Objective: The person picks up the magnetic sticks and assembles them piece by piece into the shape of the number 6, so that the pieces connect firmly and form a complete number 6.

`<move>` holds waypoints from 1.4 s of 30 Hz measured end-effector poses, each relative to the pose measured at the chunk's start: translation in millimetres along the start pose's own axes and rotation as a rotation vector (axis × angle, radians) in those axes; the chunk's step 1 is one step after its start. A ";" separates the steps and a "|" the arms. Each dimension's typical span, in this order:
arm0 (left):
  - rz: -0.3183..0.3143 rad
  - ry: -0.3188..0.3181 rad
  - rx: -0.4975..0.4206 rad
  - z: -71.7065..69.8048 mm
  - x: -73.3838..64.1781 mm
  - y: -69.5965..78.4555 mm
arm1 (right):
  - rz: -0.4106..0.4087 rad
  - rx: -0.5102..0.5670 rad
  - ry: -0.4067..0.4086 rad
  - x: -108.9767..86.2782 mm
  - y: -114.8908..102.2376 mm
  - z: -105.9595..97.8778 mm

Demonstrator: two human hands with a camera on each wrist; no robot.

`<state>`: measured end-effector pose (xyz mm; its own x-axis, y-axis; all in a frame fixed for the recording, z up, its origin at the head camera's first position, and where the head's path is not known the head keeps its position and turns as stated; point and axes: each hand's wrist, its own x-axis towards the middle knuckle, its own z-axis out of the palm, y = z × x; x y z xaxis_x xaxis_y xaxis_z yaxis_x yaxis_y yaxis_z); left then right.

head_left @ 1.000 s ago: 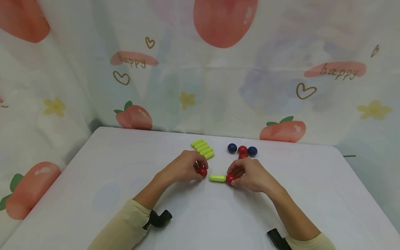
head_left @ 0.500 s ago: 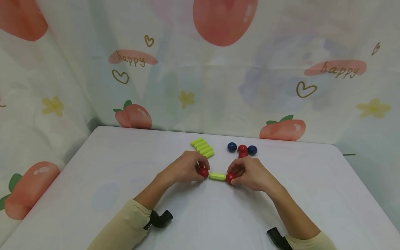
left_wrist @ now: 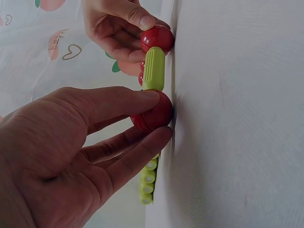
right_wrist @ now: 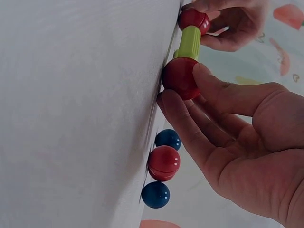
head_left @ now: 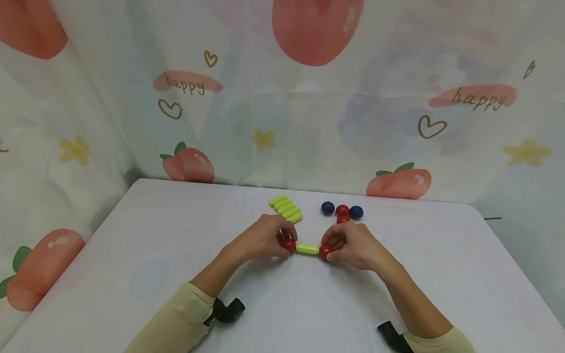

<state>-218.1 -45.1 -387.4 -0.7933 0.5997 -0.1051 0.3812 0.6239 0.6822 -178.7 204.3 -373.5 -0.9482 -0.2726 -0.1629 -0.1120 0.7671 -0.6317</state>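
Observation:
Between the two hands a yellow-green ridged rod (head_left: 307,249) lies level on the white table, a red ball at each end. My left hand (head_left: 264,237) pinches the left red ball (head_left: 289,245) between thumb and fingers; in the left wrist view this ball (left_wrist: 156,113) meets the rod's end. My right hand (head_left: 356,246) pinches the right red ball (head_left: 325,252), which touches the rod's other end. In the right wrist view, thumb and fingertips hold that ball (right_wrist: 180,78) close to the tabletop.
Behind the left hand several yellow-green rods (head_left: 286,208) lie side by side. Beyond the right hand sit two red balls (head_left: 342,211) and two blue balls, one blue ball (head_left: 327,208) on the left and another blue ball (head_left: 356,212) on the right. A printed curtain (head_left: 304,113) hangs behind the table (head_left: 282,309).
My left hand has moved slightly right with its red ball, closing the gap to the rod's left end. The right hand stays in place, holding its ball.

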 end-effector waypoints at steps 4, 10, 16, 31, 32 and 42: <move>-0.001 -0.003 -0.002 0.7 0.3 -0.7 | -0.002 0.006 -0.003 -0.4 0.4 -0.1; 0.012 0.000 0.005 1.1 0.3 -0.9 | -0.022 0.002 -0.001 -0.3 1.5 -0.9; 0.017 -0.002 0.014 0.8 0.5 -0.5 | -0.030 -0.015 0.002 0.1 1.9 -0.9; -0.018 -0.031 0.040 -5.6 -2.4 5.2 | -0.032 -0.004 -0.006 2.2 4.3 -3.1; -0.032 -0.025 0.047 -7.1 -2.3 6.0 | -0.032 -0.005 -0.006 1.8 4.0 -3.1; -0.084 0.160 0.153 -17.6 16.3 6.2 | -0.013 0.006 -0.009 3.1 1.5 -0.6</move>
<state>-237.1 -40.2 -372.1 -0.8856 0.4634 -0.0324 0.3689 0.7440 0.5572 -182.0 205.0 -374.4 -0.9438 -0.2883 -0.1615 -0.1229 0.7600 -0.6382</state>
